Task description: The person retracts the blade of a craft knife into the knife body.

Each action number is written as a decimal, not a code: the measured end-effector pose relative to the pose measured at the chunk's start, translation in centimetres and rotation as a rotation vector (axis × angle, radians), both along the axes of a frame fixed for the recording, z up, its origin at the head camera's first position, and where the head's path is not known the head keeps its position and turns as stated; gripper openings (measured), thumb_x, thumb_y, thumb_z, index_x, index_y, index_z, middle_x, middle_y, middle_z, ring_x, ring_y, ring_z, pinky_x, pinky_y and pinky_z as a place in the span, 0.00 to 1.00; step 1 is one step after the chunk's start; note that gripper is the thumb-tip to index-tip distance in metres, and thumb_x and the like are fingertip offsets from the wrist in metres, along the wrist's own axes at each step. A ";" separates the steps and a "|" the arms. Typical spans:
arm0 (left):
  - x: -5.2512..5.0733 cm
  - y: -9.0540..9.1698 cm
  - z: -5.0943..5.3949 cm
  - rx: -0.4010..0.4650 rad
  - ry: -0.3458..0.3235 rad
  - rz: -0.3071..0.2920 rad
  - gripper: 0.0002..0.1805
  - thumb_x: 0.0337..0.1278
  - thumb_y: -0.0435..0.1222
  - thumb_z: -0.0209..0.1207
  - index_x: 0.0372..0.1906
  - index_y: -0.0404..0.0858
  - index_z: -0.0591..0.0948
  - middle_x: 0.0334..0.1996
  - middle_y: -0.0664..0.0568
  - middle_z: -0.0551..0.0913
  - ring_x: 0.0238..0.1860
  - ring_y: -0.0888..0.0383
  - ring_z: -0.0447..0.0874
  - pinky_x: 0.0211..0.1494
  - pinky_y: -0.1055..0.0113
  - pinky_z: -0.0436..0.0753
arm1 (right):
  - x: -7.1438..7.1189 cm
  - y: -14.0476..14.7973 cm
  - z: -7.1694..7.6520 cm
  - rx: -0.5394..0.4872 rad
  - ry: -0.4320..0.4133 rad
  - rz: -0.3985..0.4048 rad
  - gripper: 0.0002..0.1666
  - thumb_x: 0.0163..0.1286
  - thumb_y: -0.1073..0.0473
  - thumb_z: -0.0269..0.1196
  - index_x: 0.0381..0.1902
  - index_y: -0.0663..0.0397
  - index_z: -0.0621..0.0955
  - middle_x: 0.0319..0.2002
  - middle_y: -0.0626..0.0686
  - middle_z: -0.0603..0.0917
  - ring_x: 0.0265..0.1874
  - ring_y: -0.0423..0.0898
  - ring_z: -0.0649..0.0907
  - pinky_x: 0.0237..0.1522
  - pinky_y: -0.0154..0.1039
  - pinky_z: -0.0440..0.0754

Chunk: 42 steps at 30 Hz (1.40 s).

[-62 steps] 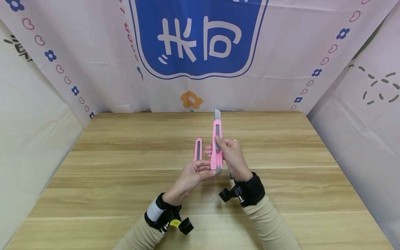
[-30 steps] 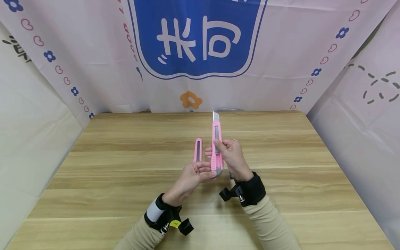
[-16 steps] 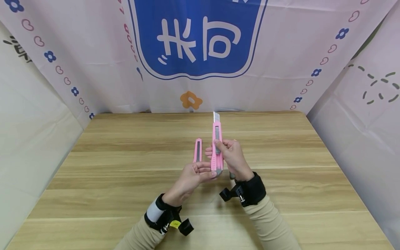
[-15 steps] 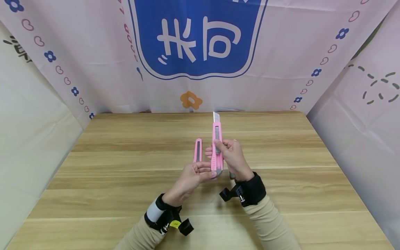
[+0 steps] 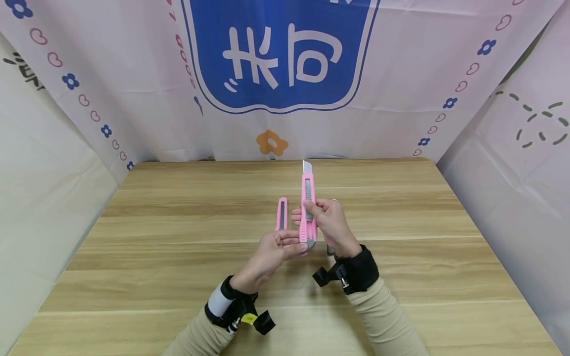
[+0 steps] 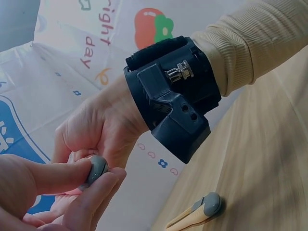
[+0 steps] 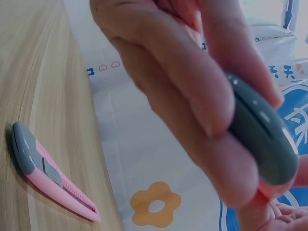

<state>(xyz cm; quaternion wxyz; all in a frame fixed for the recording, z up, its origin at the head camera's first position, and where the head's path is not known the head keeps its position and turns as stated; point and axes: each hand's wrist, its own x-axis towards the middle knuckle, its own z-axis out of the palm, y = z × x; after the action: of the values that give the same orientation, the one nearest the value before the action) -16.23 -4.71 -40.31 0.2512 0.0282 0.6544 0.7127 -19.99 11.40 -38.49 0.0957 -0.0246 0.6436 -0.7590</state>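
A pink utility knife (image 5: 308, 207) is held in the air, its blade (image 5: 307, 166) out and pointing to the back of the table. My right hand (image 5: 335, 225) grips its body, the thumb on the grey slider. My left hand (image 5: 269, 254) pinches the grey end cap (image 6: 98, 169) between thumb and fingers. Beyond the left hand, a second pink utility knife (image 5: 282, 213) lies on the table; its near end is hidden in the head view. A third, orange-yellow one with a grey end (image 6: 211, 204) lies on the table, mostly hidden by the right hand in the head view.
The wooden table (image 5: 133, 257) meets a white printed cloth (image 5: 156, 123) at its back edge, and similar cloths hang on both sides. Each wrist bears a black strap with a camera mount (image 5: 264, 322).
My right thumb and the slider have shifted slightly back toward the near end, and a little less blade shows. The whole knife has come slightly nearer. Both hands keep their hold.
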 end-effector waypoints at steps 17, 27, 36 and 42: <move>-0.1 -0.4 0.0 0.016 0.009 -0.030 0.24 0.60 0.28 0.59 0.61 0.26 0.72 0.54 0.35 0.82 0.44 0.62 0.88 0.58 0.65 0.85 | -0.3 0.0 0.0 -0.004 -0.029 -0.028 0.24 0.77 0.58 0.49 0.59 0.73 0.72 0.40 0.60 0.89 0.32 0.38 0.89 0.45 0.38 0.89; 0.0 -0.3 0.2 0.013 0.008 0.012 0.23 0.56 0.25 0.60 0.58 0.27 0.73 0.51 0.36 0.84 0.43 0.60 0.88 0.54 0.68 0.86 | -0.4 -0.5 0.0 -0.073 -0.083 -0.042 0.25 0.77 0.54 0.48 0.57 0.74 0.73 0.38 0.57 0.90 0.33 0.39 0.89 0.46 0.36 0.88; 0.0 -0.3 0.4 -0.022 0.006 0.036 0.22 0.55 0.27 0.61 0.56 0.28 0.75 0.50 0.37 0.85 0.41 0.62 0.88 0.53 0.68 0.87 | -0.4 -0.7 -0.2 -0.059 -0.085 -0.056 0.25 0.77 0.54 0.49 0.54 0.75 0.74 0.38 0.58 0.90 0.32 0.38 0.89 0.46 0.33 0.88; 0.0 -0.2 0.2 -0.024 0.015 0.032 0.21 0.56 0.26 0.60 0.56 0.27 0.75 0.49 0.38 0.85 0.40 0.64 0.87 0.52 0.70 0.87 | -0.4 -0.9 -0.4 -0.036 -0.095 -0.067 0.26 0.77 0.54 0.48 0.53 0.76 0.74 0.29 0.49 0.90 0.29 0.38 0.89 0.41 0.34 0.89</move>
<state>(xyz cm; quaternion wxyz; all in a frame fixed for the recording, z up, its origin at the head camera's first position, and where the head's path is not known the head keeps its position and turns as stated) -16.21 -4.94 -40.07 0.2350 0.0202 0.6651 0.7085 -20.39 10.53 -38.92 0.1000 0.0313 0.6249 -0.7736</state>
